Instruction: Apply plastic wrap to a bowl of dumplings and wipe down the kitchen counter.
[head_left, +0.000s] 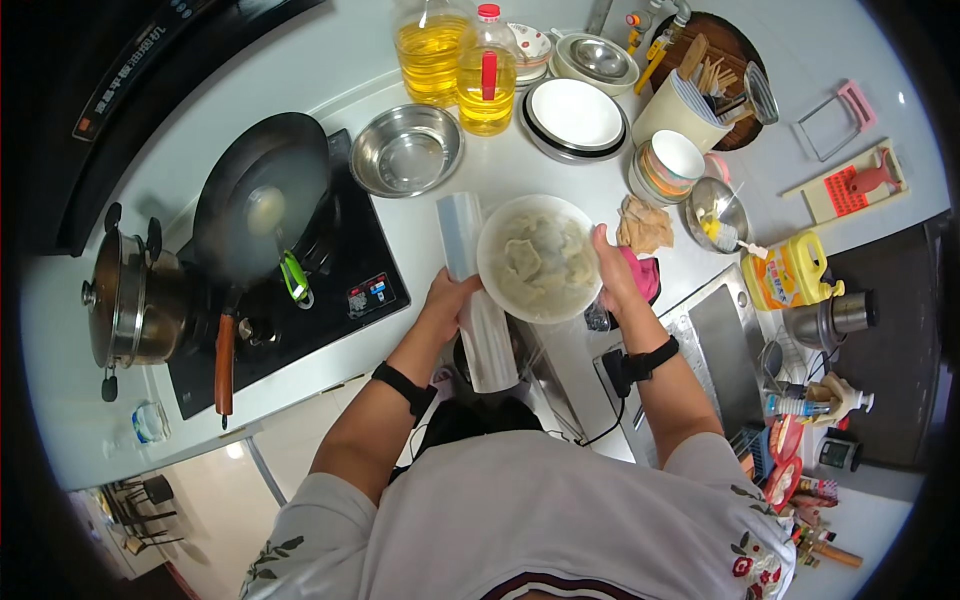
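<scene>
My left hand (448, 300) grips a roll of clear plastic film (487, 341), held lengthwise beside the bowl, with its thumb reaching towards the bowl's rim. A round white bowl (538, 306) holds dumplings (523, 259) in cloudy liquid. My right hand (618, 274) holds this bowl by its right side, the thumb up at the rim. To the left a black wok (217, 187) with cloudy contents stands on the black cooktop (334, 341). A ladle with a green handle (295, 279) rests in the wok.
A steel basin (407, 150), oil bottles (486, 82) and stacked bowls (576, 112) line the back counter. A lidded steel pot (139, 300) stands far left. At right are a folded brown cloth (645, 225), a steel bowl (718, 210), a yellow jug (787, 270) and the sink (724, 345).
</scene>
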